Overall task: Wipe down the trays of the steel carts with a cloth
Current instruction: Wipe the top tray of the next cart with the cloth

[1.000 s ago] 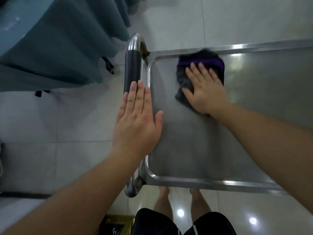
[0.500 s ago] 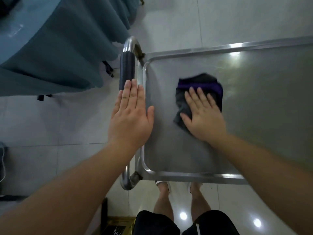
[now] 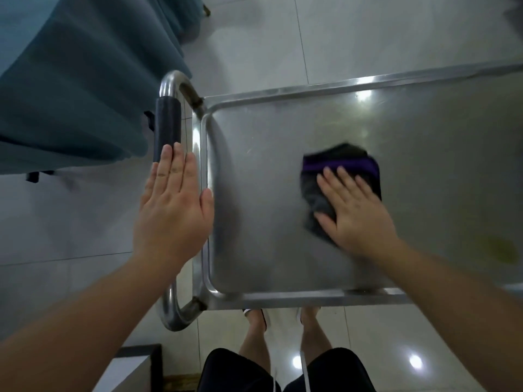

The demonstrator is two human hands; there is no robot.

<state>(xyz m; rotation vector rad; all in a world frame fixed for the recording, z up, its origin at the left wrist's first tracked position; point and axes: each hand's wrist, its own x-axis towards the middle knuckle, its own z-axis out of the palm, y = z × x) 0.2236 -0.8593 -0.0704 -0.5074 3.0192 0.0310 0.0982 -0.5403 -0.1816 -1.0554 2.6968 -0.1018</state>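
Wiping under way: right hand [image 3: 358,212], fingers flat, presses cloth [image 3: 339,168] on tray [image 3: 254,165]; left hand [image 3: 172,210], fingers straight, steadies handle [image 3: 167,123]. Next likely: yellowish smear [image 3: 506,250] at right.

dim, soft indoor light | glare spots on floor tiles [image 3: 415,361] and tray rim [image 3: 365,80] | cloth [image 3: 341,165] motion-blurred | wide-angle edge bending

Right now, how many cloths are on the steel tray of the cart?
1. A dark grey and purple cloth lies near the middle of the tray, under the flat right hand. The tray's right end runs out of view, so another could be hidden there.
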